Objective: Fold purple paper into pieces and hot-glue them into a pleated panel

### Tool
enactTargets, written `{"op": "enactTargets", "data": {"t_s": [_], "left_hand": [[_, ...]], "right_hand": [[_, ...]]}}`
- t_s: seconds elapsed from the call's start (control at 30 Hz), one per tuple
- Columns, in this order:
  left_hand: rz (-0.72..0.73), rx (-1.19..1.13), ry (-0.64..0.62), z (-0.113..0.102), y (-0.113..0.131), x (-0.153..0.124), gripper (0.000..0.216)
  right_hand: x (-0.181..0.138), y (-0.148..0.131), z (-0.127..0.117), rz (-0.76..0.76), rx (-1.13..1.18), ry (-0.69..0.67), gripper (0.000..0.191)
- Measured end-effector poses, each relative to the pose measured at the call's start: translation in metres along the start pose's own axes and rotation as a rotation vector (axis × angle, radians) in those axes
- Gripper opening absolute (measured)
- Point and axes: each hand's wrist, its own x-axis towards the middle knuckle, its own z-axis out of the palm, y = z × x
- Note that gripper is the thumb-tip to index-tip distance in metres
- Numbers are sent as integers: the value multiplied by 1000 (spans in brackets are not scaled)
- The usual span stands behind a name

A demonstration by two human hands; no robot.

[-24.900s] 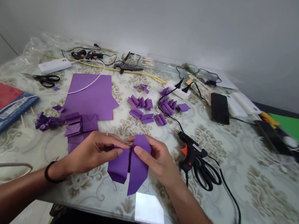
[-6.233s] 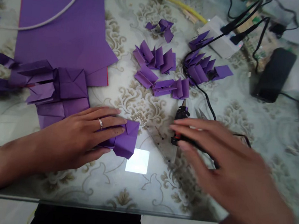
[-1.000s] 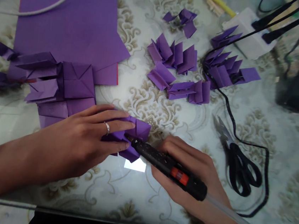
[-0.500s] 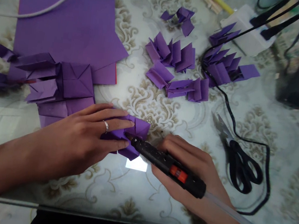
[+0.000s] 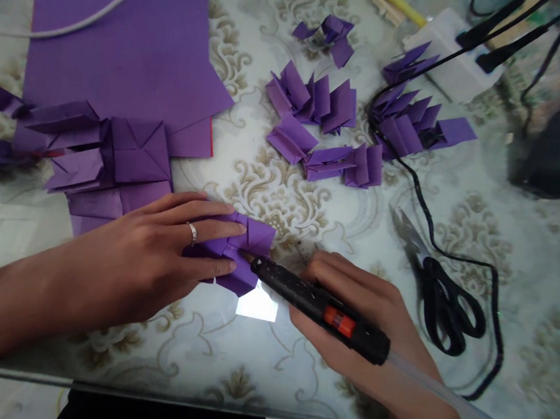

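Note:
My left hand [image 5: 155, 250] lies flat with its fingers stretched out over a folded purple paper piece [image 5: 240, 278], pressing it to the table; part of the piece is hidden beneath the fingers. In my right hand [image 5: 349, 310] is a black hot glue gun [image 5: 296, 291] with a red window and a clear glue stick [image 5: 446, 390] poking out of its back end. The gun's nozzle points left, over the middle of the folded piece near my left fingertips. Whether it touches the paper I cannot tell.
Black-handled scissors [image 5: 443, 297] and a black cable [image 5: 427, 211] lie on the right. Folded purple units [image 5: 316, 100] stand at the back. Purple sheets [image 5: 118, 39] and a larger folded paper assembly [image 5: 140, 151] are on the left. A white power strip [image 5: 456, 61] is at upper right.
The glue gun's nozzle has drawn slightly to the right across the folded piece. My left hand keeps its place on the paper. The whole view has shifted a little.

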Motion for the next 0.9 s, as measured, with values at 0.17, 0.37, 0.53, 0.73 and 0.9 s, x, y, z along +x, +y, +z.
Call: {"op": "enactTargets", "data": {"t_s": [0.17, 0.37, 0.53, 0.73, 0.9], "left_hand": [[-11, -12, 9, 0, 1, 0, 32], [9, -22, 0, 1, 0, -3, 33], [-7, -13, -6, 0, 0, -1, 31], [7, -15, 3, -2, 1, 1, 32], [1, 0, -8, -1, 1, 1, 32]], "right_hand": [[-2, 2, -2, 2, -11, -10, 22], [-3, 3, -5, 12, -11, -12, 28], [-4, 6, -10, -14, -11, -42, 21], [-3, 9, -9, -59, 1, -45, 19], [-4, 8, -11, -61, -6, -62, 16]]}}
